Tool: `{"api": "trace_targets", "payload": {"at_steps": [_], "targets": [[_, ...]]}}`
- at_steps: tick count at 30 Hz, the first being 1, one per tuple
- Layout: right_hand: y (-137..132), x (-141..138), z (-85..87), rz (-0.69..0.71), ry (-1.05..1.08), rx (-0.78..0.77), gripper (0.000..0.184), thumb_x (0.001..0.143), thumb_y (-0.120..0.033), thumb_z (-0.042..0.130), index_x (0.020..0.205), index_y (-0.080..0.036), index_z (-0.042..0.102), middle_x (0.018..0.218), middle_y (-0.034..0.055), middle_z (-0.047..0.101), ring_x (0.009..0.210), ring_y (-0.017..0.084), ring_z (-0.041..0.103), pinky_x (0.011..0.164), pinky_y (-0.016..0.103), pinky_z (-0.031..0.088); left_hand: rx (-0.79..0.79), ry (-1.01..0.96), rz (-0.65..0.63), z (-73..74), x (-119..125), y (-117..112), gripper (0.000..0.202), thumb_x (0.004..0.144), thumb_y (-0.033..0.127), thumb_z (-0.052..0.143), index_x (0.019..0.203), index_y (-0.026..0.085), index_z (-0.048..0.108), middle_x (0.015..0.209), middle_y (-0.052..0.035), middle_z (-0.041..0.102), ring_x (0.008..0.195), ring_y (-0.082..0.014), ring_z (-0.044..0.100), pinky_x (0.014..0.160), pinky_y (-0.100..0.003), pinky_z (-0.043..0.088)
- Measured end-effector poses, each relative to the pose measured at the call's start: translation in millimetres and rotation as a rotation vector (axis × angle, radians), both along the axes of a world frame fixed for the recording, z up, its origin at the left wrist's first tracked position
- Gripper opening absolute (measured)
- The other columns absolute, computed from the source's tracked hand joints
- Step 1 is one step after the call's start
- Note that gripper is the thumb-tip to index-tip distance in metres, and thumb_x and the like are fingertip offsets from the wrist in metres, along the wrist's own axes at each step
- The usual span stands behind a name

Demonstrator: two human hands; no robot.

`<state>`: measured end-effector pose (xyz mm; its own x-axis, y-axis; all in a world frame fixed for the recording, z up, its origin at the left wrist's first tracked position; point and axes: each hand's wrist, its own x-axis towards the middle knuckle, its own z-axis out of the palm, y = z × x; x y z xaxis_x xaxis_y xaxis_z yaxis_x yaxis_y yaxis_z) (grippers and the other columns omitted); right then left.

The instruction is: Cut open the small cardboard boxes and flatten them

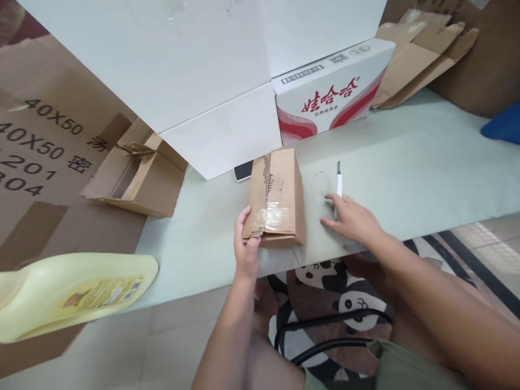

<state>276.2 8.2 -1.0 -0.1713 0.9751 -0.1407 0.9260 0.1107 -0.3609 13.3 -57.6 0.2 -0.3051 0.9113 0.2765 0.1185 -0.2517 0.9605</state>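
Note:
A small brown cardboard box (274,189) lies on the pale green table, tape running over its creased top. My left hand (246,246) grips its near left corner, the thumb on the front edge and fingers along the left side. To the right of the box lies a utility knife (339,184) with a white handle, its blade pointing away from me. My right hand (351,218) hovers over or rests at the handle's near end, fingers apart and not closed round it. Part of the handle is hidden by the fingers.
A phone (244,171) sits partly behind the box. White cartons (235,135) and a red-and-white carton (331,97) stand at the back. An opened cardboard box (152,181) is left, a yellow bottle (81,295) near left, folded cardboard (422,59) back right. The table's near edge (195,292) is close.

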Motion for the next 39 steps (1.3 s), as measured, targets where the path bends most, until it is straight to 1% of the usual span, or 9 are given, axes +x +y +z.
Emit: {"api": "trace_targets", "payload": {"at_steps": [3, 8, 13, 16, 20, 26, 29, 33, 39], "targets": [[-1, -2, -2.4, 0.022, -0.011, 0.013, 0.050, 0.088, -0.051, 0.055, 0.127, -0.022, 0.062, 0.120, 0.0167, 0.058, 0.080, 0.027, 0.066, 0.059, 0.035, 0.047, -0.002, -0.035, 0.035, -2.2, -12, 5, 0.059, 0.075, 0.051, 0.065, 0.127, 0.022, 0.060, 0.128, -0.0093, 0.062, 0.118, -0.0284, 0.059, 0.101, -0.037, 0.045], [-3, -4, -10.0, 0.012, 0.068, 0.124, 0.039, 0.091, -0.042, 0.051, 0.117, -0.018, 0.068, 0.122, 0.0170, 0.053, 0.070, 0.022, 0.063, 0.061, 0.039, 0.051, -0.033, -0.191, 0.119, -2.4, -33, 12, 0.055, 0.074, 0.052, 0.066, 0.120, 0.023, 0.063, 0.126, -0.0097, 0.064, 0.117, -0.0275, 0.060, 0.096, -0.036, 0.048], [-7, -12, -13.6, 0.156, 0.230, 0.274, 0.031, 0.091, -0.034, 0.051, 0.108, -0.017, 0.070, 0.120, 0.0185, 0.057, 0.096, 0.030, 0.065, 0.083, 0.047, 0.055, -0.115, -0.345, 0.105, 0.5, -40, 15, 0.049, 0.067, 0.045, 0.074, 0.112, 0.027, 0.066, 0.114, -0.0064, 0.068, 0.102, -0.0227, 0.065, 0.081, -0.030, 0.052], [-11, -20, -14.4, 0.318, 0.402, 0.265, 0.031, 0.093, -0.030, 0.048, 0.111, -0.016, 0.068, 0.119, 0.0170, 0.064, 0.109, 0.030, 0.064, 0.094, 0.046, 0.053, -0.112, -0.339, 0.065, 0.4, -41, 16, 0.051, 0.065, 0.046, 0.079, 0.111, 0.027, 0.067, 0.114, -0.0059, 0.068, 0.100, -0.0209, 0.066, 0.080, -0.028, 0.053], [-17, -27, -17.3, 0.426, 0.534, 0.202, 0.037, 0.091, -0.027, 0.049, 0.125, -0.016, 0.060, 0.128, 0.0170, 0.066, 0.119, 0.031, 0.063, 0.101, 0.049, 0.051, -0.092, -0.215, 0.036, -0.2, -45, 18, 0.057, 0.060, 0.048, 0.086, 0.109, 0.023, 0.069, 0.117, -0.0086, 0.069, 0.105, -0.0212, 0.067, 0.088, -0.030, 0.053], [-22, -28, -11.8, 0.338, 0.618, 0.081, 0.048, 0.090, -0.027, 0.050, 0.137, -0.022, 0.050, 0.127, 0.0134, 0.069, 0.112, 0.032, 0.066, 0.090, 0.048, 0.055, -0.060, -0.061, 0.000, 2.0, -44, 16, 0.049, 0.061, 0.049, 0.086, 0.095, 0.018, 0.069, 0.128, -0.0180, 0.067, 0.111, -0.0279, 0.069, 0.093, -0.039, 0.056], [-23, -31, -8.0, 0.365, 0.618, 0.052, 0.036, 0.090, -0.024, 0.049, 0.124, -0.021, 0.056, 0.116, 0.0121, 0.072, 0.102, 0.030, 0.068, 0.084, 0.043, 0.055, -0.111, 0.008, 0.047, 0.5, -39, 14, 0.043, 0.068, 0.048, 0.081, 0.095, 0.016, 0.071, 0.124, -0.0195, 0.070, 0.100, -0.0275, 0.073, 0.086, -0.041, 0.059], [-22, -36, -9.0, 0.419, 0.580, 0.071, 0.019, 0.087, -0.025, 0.050, 0.103, -0.020, 0.060, 0.100, 0.0111, 0.073, 0.092, 0.029, 0.068, 0.080, 0.043, 0.054, -0.130, 0.131, 0.110, -0.1, -36, 11, 0.038, 0.076, 0.046, 0.073, 0.099, 0.017, 0.074, 0.103, -0.0133, 0.077, 0.090, -0.0259, 0.074, 0.083, -0.040, 0.059], [-19, -39, -16.5, 0.525, 0.457, 0.102, 0.021, 0.090, -0.025, 0.047, 0.103, -0.020, 0.062, 0.094, 0.0105, 0.073, 0.097, 0.030, 0.068, 0.093, 0.049, 0.050, -0.048, 0.464, 0.159, 2.7, -37, 9, 0.031, 0.092, 0.040, 0.056, 0.101, 0.017, 0.075, 0.089, -0.0091, 0.077, 0.079, -0.0217, 0.072, 0.075, -0.031, 0.053]]}}
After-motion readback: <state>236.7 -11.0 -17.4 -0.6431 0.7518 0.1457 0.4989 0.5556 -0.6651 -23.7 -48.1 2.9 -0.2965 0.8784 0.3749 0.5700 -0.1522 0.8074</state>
